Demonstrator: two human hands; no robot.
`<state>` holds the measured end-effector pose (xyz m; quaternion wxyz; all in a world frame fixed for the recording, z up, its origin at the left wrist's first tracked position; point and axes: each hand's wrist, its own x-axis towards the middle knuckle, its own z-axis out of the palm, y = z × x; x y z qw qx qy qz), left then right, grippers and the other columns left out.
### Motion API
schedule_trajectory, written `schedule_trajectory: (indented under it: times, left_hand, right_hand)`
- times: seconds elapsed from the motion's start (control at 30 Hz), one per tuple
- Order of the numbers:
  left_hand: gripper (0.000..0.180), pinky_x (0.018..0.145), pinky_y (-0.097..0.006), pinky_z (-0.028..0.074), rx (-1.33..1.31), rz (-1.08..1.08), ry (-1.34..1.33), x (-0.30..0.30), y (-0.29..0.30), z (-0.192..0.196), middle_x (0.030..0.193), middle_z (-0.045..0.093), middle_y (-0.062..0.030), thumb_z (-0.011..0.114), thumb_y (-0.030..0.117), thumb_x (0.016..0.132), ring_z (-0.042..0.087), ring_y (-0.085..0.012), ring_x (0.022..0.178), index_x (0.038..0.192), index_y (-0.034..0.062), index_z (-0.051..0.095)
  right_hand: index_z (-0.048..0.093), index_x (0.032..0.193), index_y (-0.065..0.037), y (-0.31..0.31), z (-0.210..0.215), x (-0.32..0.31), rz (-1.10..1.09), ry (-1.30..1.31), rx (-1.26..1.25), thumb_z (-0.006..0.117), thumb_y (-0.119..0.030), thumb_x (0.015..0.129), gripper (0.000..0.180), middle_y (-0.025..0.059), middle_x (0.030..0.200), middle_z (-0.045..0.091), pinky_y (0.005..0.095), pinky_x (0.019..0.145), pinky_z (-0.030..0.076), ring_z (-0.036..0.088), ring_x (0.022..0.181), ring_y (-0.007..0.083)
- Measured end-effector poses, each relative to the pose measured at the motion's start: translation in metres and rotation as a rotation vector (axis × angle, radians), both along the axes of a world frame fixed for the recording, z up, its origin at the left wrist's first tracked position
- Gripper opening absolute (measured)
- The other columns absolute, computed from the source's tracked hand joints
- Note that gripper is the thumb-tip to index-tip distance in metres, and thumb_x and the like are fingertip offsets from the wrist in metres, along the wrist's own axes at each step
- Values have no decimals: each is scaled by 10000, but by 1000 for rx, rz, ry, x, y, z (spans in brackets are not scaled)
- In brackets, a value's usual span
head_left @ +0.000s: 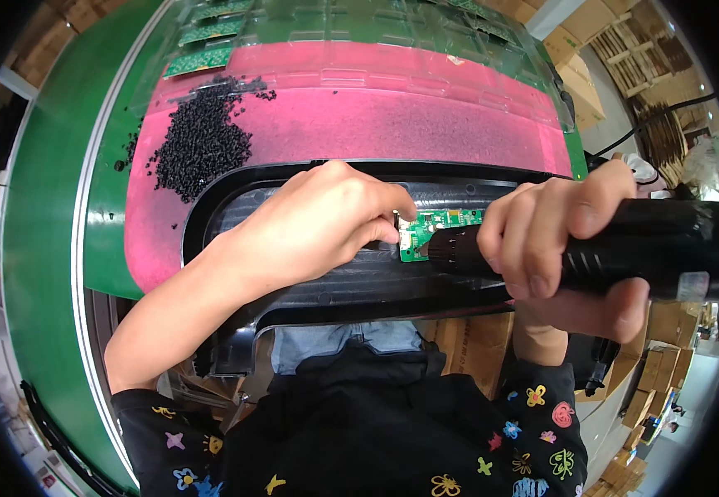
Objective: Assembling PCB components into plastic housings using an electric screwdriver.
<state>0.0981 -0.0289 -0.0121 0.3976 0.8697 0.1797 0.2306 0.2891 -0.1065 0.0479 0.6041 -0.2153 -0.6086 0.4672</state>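
A black plastic housing [309,291], long and shallow, lies across the pink mat's near edge and over my lap. Inside it sits a small green circuit board [450,219]. My left hand [334,217] reaches over the housing, thumb and index finger closed at the board's left end. In my right hand [554,236] is a thick black electric screwdriver [637,248], my fingers wrapped round its body. It lies nearly level, its front end pointing left, over the board. The tip and the spot it meets are hard to make out.
A heap of small black screws [198,141] is spread on the pink mat [334,124] at the left. Clear plastic trays [343,62] with several green circuit boards [200,60] stand behind. Cardboard boxes [662,356] are stacked at the right. A green work surface [53,207] runs along the left.
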Motion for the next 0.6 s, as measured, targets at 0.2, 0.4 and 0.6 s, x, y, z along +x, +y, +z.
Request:
schedule_trajectory:
  times: [0.2, 0.4, 0.6]
  left_hand:
    - [179, 654, -395, 493, 45, 42, 37, -1, 1, 4, 794, 651, -155, 661, 151, 838, 626, -358, 754, 849, -28, 648]
    - [286, 625, -441, 454, 5, 153, 180, -1, -6, 18, 709, 586, -188, 574, 205, 908, 582, -398, 728, 752, -34, 587]
    - [222, 632, -438, 464, 48, 214, -3, -3, -6, 4, 683, 580, -189, 595, 143, 870, 587, -398, 714, 747, -40, 565]
  right_hand:
    - [419, 984, -95, -8, -5, -11, -144, -34, -128, 610, -475, 826, 454, -7, 574, 493, 257, 425, 381, 437, 400, 110]
    - [428, 927, -100, -1, -6, -15, 32, -113, -127, 713, -488, 784, 502, -20, 572, 488, 263, 444, 384, 471, 427, 109]
    - [442, 944, -90, -6, 3, -20, -88, -289, -305, 721, -514, 771, 536, -25, 564, 469, 253, 463, 369, 452, 435, 107]
